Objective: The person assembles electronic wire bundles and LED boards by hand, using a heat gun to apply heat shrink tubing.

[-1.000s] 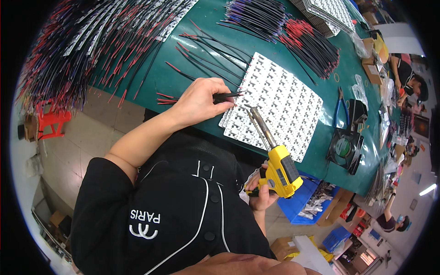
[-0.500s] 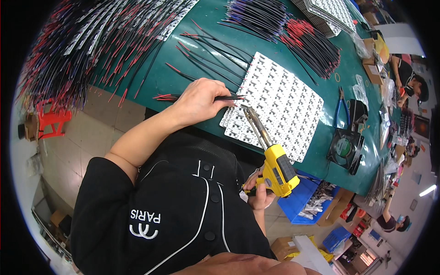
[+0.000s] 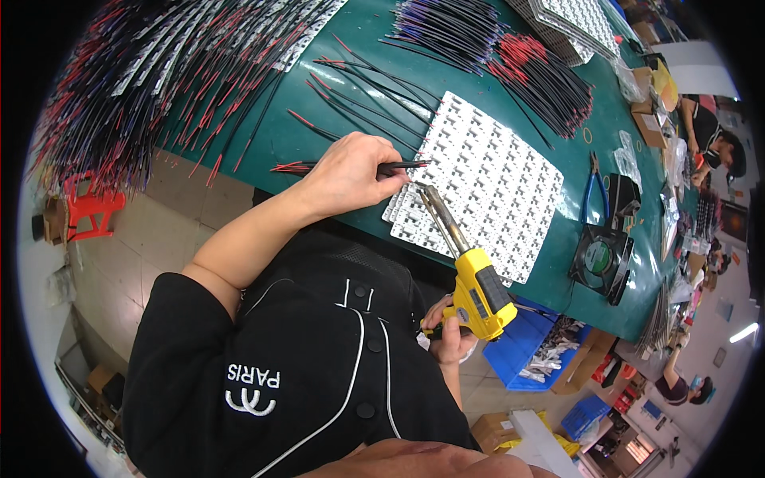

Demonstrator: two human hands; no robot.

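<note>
Pinched in my left hand [image 3: 355, 171] is a small bundle of black wires [image 3: 295, 167] with red ends, held over the near left edge of a white circuit board panel [image 3: 496, 187]. The panel carries rows of small dark parts and seems to lie on another sheet. My right hand [image 3: 451, 341] is wrapped round the grip of a yellow soldering gun [image 3: 482, 293] at the table's front edge. Its metal tip points up at the panel's edge, just below my left fingertips. Whether the tip touches the board I cannot tell. Several wires [image 3: 374, 111] extend leftward from the panel's left edge.
Wired boards [image 3: 199, 72] pile up at the far left. Bundles of dark wires [image 3: 446, 32] and red-ended wires [image 3: 550, 84] lie at the back. Blue-handled pliers [image 3: 594, 187] and a black fan [image 3: 602, 259] stand right. A blue bin [image 3: 514, 358] sits below the table edge.
The soldering gun has shifted slightly left, its tip a touch lower. The wires in my left hand have moved a little to the right and up, still pinched.
</note>
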